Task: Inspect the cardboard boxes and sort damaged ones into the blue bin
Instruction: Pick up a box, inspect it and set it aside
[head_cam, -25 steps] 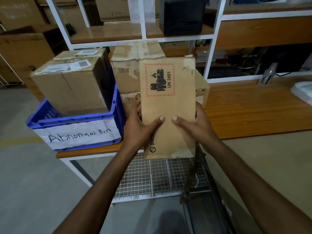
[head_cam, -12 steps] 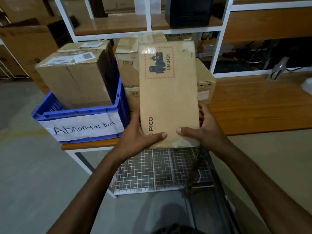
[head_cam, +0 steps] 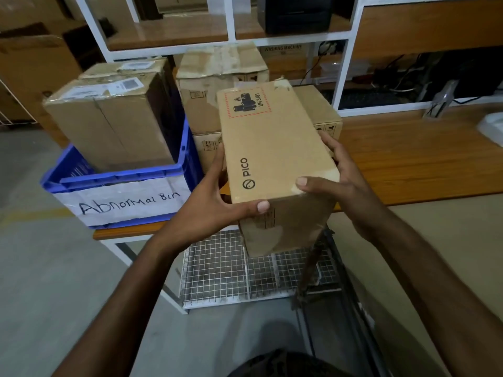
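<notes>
While the left hand point(head_cam: 212, 210) is gripping the near-left corner of the PICO box point(head_cam: 272, 148) and the right hand point(head_cam: 348, 186) is clasping its right side, thumb on top, the box is hanging tilted over the table's point(head_cam: 408, 164) front edge. Inspection is seemingly under way, with tape scraps showing at the far corner. At nine o'clock the blue bin point(head_cam: 122, 174) is already holding boxes point(head_cam: 109, 123). If the box is judged damaged, the next move is calling for a leftward swing over the bin's rim.
</notes>
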The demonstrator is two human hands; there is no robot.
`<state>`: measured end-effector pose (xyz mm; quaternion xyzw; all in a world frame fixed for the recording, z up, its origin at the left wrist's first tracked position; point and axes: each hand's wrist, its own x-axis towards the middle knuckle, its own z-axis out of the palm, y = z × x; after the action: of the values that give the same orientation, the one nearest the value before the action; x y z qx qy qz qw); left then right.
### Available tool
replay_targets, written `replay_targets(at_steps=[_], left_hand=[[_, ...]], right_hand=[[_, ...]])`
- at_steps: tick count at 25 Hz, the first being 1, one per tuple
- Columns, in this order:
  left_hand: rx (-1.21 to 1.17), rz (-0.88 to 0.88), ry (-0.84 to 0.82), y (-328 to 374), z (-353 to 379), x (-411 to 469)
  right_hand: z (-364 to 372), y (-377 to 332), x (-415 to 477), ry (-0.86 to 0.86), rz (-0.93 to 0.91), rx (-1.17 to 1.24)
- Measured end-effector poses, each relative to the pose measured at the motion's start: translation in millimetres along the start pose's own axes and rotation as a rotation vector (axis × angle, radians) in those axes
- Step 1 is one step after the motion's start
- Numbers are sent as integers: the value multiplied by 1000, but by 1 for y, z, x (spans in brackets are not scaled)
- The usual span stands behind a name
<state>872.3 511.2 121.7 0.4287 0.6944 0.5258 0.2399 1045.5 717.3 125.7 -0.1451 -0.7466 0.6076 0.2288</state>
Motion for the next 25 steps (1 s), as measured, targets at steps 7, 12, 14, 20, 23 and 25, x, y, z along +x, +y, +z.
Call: replay_targets(at_steps=[7,12,14,20,23,25], left_hand=[[-35,28,168,10,12,3],[-169,52,326,14,25,6],[-170,60,327,13,27,4],[-54,31,111,13,26,4],[-63,65,174,20,29,8],[-98,68,239,20,30,10]], right_hand=[[-3,-6,-2,77,-37,13],[1,-8,2,157,-98,-25],[-1,-6,-1,87,-69,-33],[9,0,-2,209,-46,0],[6,-4,1,211,-26,44],[2,-6,1,83,-58,12]])
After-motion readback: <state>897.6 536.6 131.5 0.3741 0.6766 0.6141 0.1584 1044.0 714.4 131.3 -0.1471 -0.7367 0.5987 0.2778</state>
